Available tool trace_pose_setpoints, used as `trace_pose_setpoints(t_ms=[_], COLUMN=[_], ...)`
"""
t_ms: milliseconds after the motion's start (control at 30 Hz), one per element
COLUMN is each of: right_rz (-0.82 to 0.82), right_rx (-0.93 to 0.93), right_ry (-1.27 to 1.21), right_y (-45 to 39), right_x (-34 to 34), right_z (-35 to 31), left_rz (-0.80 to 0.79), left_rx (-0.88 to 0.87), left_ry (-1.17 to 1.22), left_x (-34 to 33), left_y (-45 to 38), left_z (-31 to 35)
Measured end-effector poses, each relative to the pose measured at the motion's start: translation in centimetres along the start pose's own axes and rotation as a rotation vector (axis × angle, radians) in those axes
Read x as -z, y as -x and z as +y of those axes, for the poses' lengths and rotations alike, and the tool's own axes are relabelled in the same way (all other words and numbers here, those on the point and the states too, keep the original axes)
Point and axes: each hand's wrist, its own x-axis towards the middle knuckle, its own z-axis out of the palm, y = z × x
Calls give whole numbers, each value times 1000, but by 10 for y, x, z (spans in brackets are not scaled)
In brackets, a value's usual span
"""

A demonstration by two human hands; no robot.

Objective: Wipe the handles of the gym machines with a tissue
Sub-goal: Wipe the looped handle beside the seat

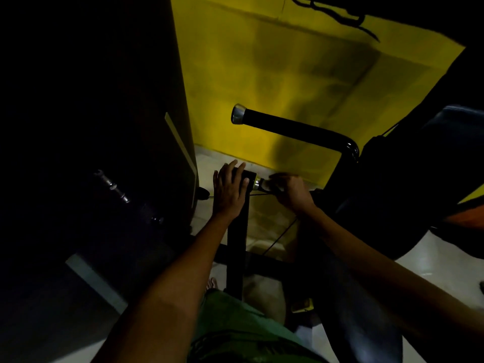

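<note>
We see our left hand [230, 188] resting flat, fingers straight, on the black post, while our right hand [290, 191] grips a tissue [269, 184] around the short handle [258, 183] running rightward between them.

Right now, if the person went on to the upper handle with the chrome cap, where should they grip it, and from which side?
Grip the black padded shaft of the upper handle, between its chrome end cap and the bend. Come from above, fingers wrapping over: it lies roughly level with space around it.
</note>
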Motion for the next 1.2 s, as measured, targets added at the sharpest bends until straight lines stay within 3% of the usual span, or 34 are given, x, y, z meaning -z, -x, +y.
trace_pose_setpoints(t_ms=[233,433,533,667,800,933,1033,1200], right_rz=[-60,41,51,20,148,123,107,122], right_rx=[54,-121,-62,255,173,291,365,348], right_ry=[-43,-57,-59,145,212,244,323,381], right_y=[7,-20,-22,16,13,4,21,33], right_x=[-3,-13,-22,-10,-8,-33,-23,-3], right_z=[1,-3,-19,3,3,-20,-1,17], left_rz=[74,70,37,-31,-89,-159,-175,-184], left_rx=[-6,-21,-13,21,51,55,64,76], left_ry=[17,-21,-24,2,-32,-10,-4,-21], left_x=[0,-1,1,5,9,13,15,17], left_y=[1,-1,-1,0,-1,-2,-2,-1], left_z=[1,-1,-1,1,4,5,5,8])
